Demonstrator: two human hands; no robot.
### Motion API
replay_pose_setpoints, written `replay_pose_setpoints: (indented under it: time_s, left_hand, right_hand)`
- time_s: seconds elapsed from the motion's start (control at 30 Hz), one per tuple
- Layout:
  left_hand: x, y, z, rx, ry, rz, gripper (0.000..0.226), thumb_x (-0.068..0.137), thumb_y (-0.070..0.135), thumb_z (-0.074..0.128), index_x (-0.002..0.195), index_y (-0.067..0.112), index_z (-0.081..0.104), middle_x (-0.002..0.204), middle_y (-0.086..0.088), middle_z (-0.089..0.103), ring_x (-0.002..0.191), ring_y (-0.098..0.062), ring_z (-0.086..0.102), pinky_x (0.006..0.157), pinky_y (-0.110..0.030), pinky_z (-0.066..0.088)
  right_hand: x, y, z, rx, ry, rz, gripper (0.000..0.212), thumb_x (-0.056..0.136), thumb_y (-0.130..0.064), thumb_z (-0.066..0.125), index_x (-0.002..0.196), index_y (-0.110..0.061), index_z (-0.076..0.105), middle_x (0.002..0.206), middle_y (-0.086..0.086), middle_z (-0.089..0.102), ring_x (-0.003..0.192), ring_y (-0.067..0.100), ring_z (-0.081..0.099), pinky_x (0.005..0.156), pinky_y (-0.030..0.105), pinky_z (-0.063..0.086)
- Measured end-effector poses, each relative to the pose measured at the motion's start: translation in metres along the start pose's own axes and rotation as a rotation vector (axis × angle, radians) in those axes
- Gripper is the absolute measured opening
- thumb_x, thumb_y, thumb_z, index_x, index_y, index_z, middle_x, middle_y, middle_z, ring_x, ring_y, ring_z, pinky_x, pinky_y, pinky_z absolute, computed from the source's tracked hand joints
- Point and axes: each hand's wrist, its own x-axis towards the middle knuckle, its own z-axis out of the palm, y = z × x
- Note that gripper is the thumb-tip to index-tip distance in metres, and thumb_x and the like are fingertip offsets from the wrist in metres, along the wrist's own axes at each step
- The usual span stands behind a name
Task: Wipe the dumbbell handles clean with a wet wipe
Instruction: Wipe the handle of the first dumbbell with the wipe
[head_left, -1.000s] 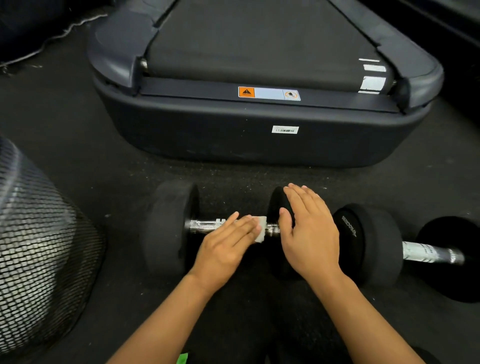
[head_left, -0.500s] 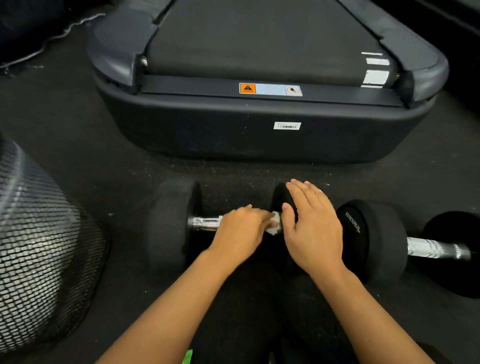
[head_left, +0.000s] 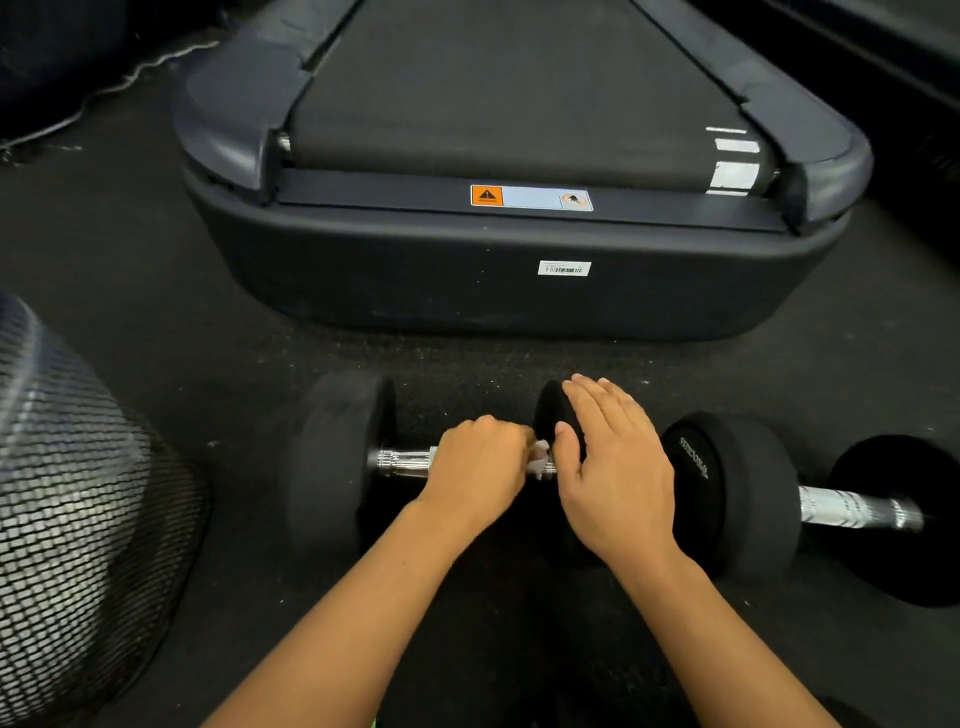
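Two dumbbells (head_left: 343, 467) (head_left: 852, 506) before treadmill (head_left: 519, 291), mesh bin (head_left: 78, 519) left

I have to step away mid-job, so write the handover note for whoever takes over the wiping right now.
Left hand: closed around the chrome handle of the left black dumbbell, with the crumpled white wet wipe showing at its right edge.
Right hand: open, flat on that dumbbell's right weight head, steadying it.
Second black dumbbell with a chrome handle lies untouched on the black floor to the right.
Done: cannot confirm any handle is clean.
Left: finish the left handle, including the bare part near the left head, then wipe the second one.
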Motion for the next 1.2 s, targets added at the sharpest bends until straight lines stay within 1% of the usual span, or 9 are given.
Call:
replay_pose_setpoints:
  time_s: [0.13, 0.27, 0.4, 0.53, 0.77, 0.87, 1.03, 1.13, 1.2]
  left_hand:
    - [-0.005, -0.004, 0.007, -0.083, 0.038, 0.114, 0.018, 0.092, 0.021, 0.053, 0.104, 0.021, 0.066, 0.097, 0.000, 0.069, 0.100, -0.018, 0.062, 0.096, -0.036, 0.044]
    - [0.002, -0.004, 0.002, -0.031, 0.006, 0.042, 0.017, 0.096, 0.029, 0.046, 0.099, 0.022, 0.062, 0.087, 0.001, 0.065, 0.085, -0.017, 0.062, 0.072, -0.030, 0.046]
    - [-0.021, -0.016, 0.009, -0.093, 0.156, 0.062, 0.019, 0.093, 0.025, 0.053, 0.105, 0.021, 0.067, 0.099, 0.003, 0.070, 0.096, -0.012, 0.063, 0.101, -0.028, 0.039]
    - [-0.033, -0.022, 0.019, -0.188, 0.329, 0.114, 0.024, 0.086, 0.026, 0.054, 0.096, 0.013, 0.072, 0.099, 0.001, 0.072, 0.093, -0.009, 0.066, 0.100, -0.032, 0.040]
    - [-0.026, -0.020, 0.038, -0.079, 0.290, 0.329, 0.028, 0.081, 0.015, 0.062, 0.107, 0.006, 0.068, 0.106, -0.007, 0.069, 0.102, -0.016, 0.064, 0.101, -0.037, 0.042]
    - [-0.018, -0.006, 0.023, -0.128, 0.197, 0.200, 0.023, 0.085, 0.018, 0.053, 0.101, 0.013, 0.069, 0.092, -0.002, 0.071, 0.088, -0.015, 0.066, 0.098, -0.034, 0.044]
    - [0.014, -0.009, -0.011, -0.160, -0.174, -0.114, 0.029, 0.095, 0.039, 0.045, 0.101, 0.022, 0.068, 0.080, 0.003, 0.064, 0.078, -0.012, 0.059, 0.076, -0.031, 0.048]
    - [-0.001, -0.019, -0.004, -0.116, -0.074, -0.085, 0.025, 0.094, 0.037, 0.048, 0.102, 0.025, 0.068, 0.086, 0.003, 0.068, 0.086, -0.014, 0.063, 0.085, -0.036, 0.049]
    - [-0.015, -0.015, 0.010, -0.098, 0.065, 0.094, 0.021, 0.090, 0.025, 0.057, 0.108, 0.024, 0.067, 0.100, 0.003, 0.070, 0.101, -0.013, 0.062, 0.101, -0.036, 0.041]
  right_hand:
    - [-0.002, 0.000, 0.000, -0.003, 0.003, 0.002, 0.048, 0.090, -0.032, 0.034, 0.126, -0.009, 0.056, 0.129, 0.004, 0.057, 0.126, 0.020, 0.046, 0.106, 0.035, 0.032]
    - [-0.002, 0.000, 0.000, -0.002, -0.007, 0.007, 0.049, 0.090, -0.033, 0.032, 0.127, -0.010, 0.055, 0.130, 0.003, 0.056, 0.127, 0.019, 0.045, 0.107, 0.033, 0.030]
    - [-0.001, 0.001, 0.000, 0.012, 0.000, 0.000, 0.049, 0.090, -0.033, 0.033, 0.127, -0.010, 0.055, 0.130, 0.003, 0.056, 0.127, 0.019, 0.045, 0.106, 0.033, 0.030]
    - [-0.002, 0.001, 0.001, 0.024, 0.005, 0.001, 0.048, 0.090, -0.033, 0.034, 0.127, -0.010, 0.055, 0.130, 0.003, 0.056, 0.127, 0.019, 0.044, 0.106, 0.034, 0.032]
    - [-0.002, 0.001, 0.001, 0.004, -0.004, 0.006, 0.049, 0.090, -0.034, 0.032, 0.128, -0.011, 0.054, 0.131, 0.003, 0.056, 0.128, 0.019, 0.044, 0.107, 0.034, 0.030]
    - [0.001, 0.001, 0.002, -0.002, -0.010, 0.010, 0.050, 0.090, -0.034, 0.032, 0.128, -0.011, 0.054, 0.131, 0.003, 0.055, 0.128, 0.019, 0.044, 0.108, 0.032, 0.028]
    - [0.000, 0.001, 0.000, 0.000, -0.012, -0.001, 0.050, 0.090, -0.033, 0.032, 0.128, -0.010, 0.054, 0.131, 0.003, 0.056, 0.127, 0.019, 0.044, 0.107, 0.032, 0.028]
    - [-0.002, 0.001, 0.000, 0.005, -0.003, -0.002, 0.049, 0.090, -0.033, 0.033, 0.127, -0.010, 0.054, 0.131, 0.003, 0.056, 0.127, 0.020, 0.045, 0.107, 0.033, 0.029]
    - [-0.002, 0.001, 0.001, 0.006, 0.001, 0.000, 0.049, 0.090, -0.033, 0.033, 0.127, -0.010, 0.055, 0.130, 0.003, 0.056, 0.127, 0.020, 0.045, 0.106, 0.034, 0.030]
